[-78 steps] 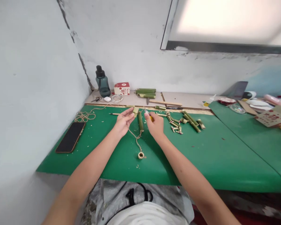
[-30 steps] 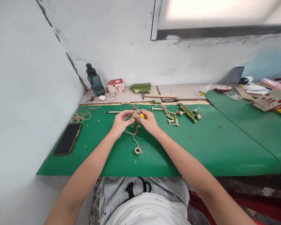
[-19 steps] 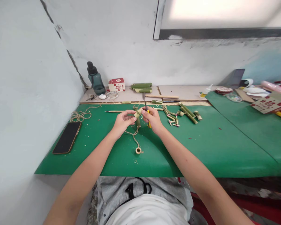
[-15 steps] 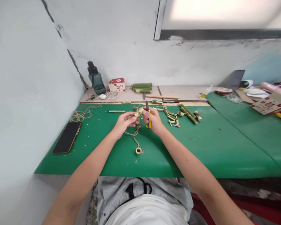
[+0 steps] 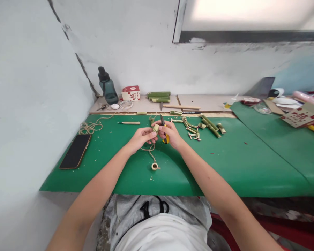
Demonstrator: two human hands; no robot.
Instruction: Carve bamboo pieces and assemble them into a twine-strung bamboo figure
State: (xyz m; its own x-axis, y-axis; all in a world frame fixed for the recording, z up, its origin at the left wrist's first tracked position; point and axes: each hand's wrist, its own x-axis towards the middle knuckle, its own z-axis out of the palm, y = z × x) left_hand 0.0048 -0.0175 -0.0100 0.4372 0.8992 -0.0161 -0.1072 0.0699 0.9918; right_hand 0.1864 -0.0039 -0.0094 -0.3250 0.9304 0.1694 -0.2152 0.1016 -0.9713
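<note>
My left hand (image 5: pixel 140 138) pinches a small pale-green bamboo piece (image 5: pixel 156 128) just above the green mat (image 5: pixel 225 164). My right hand (image 5: pixel 170 134) grips a yellow-handled knife (image 5: pixel 164 129), blade pointing up and away, right beside that piece. The two hands touch at the fingertips. A tan cord (image 5: pixel 151 150) runs from under the hands down to a small bamboo ring (image 5: pixel 154 166) lying on the mat. Another short bamboo piece (image 5: pixel 151 121) lies just beyond my fingers.
Several cut bamboo sticks (image 5: pixel 204 127) lie right of my hands. A phone (image 5: pixel 76 155) and coiled cord (image 5: pixel 90 128) sit at the left. A pencil (image 5: pixel 129 122), water bottle (image 5: pixel 107 87), small red-white box (image 5: pixel 131 93), bamboo tubes (image 5: pixel 159 96) and clutter at the far right (image 5: pixel 298 111).
The long bamboo stick my hands worked on is no longer seen between them. The knife turned blade-up in my right hand, and both hands drew slightly toward me with the small piece.
</note>
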